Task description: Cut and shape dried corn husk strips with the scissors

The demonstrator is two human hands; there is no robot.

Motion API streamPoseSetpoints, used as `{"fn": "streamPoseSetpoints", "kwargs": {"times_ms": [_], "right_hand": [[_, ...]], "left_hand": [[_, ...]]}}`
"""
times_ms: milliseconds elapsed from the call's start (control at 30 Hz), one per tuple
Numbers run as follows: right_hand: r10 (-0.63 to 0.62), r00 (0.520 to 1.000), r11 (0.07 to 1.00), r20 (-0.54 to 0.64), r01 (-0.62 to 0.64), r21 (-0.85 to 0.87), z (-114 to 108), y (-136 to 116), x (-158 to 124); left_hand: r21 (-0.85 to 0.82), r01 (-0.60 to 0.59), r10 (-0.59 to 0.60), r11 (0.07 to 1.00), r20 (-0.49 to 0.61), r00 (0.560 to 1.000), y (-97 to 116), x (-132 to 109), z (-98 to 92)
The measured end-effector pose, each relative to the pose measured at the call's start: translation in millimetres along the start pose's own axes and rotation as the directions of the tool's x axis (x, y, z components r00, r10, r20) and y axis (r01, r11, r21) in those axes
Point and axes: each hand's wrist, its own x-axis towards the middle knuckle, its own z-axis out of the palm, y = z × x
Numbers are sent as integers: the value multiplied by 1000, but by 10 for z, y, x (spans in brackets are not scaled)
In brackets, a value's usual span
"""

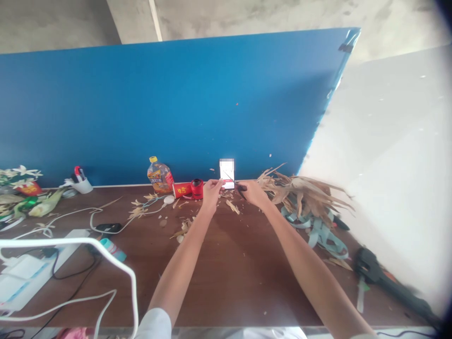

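Note:
Near the back of the brown table (240,263), my right hand (254,193) grips dark-handled scissors (240,188), their blades pointing left toward my other hand. My left hand (212,192) is closed in a pinch; whatever its fingertips hold is too small to make out. Just behind both hands a bright white phone-like screen (227,168) stands upright against the blue panel, partly covered by the fingers and scissors. Pale husk-like scraps (233,206) lie on the table below the hands.
Dried husks (303,190) and pale blue ribbon (328,242) lie right, beyond a black glue-gun-like tool (384,275). A bottle (159,176) and red cup (181,189) stand left. A power strip (31,278), cables and white curved bar (88,241) occupy the left front.

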Motion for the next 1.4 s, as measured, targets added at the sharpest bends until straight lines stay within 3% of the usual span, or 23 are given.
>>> {"fn": "streamPoseSetpoints", "kwargs": {"times_ms": [333,667,1400], "right_hand": [[6,1000,999,-27,-7,-39,63,33,10],[-26,1000,994,-5,25,-105,134,54,31],[3,1000,985,26,1,-171,87,3,26]], "left_hand": [[-31,45,-45,999,0,999,13,19,-2],[-58,70,-65,996,79,995,-6,28,31],[3,6,-6,1000,91,996,13,18,15]]}}
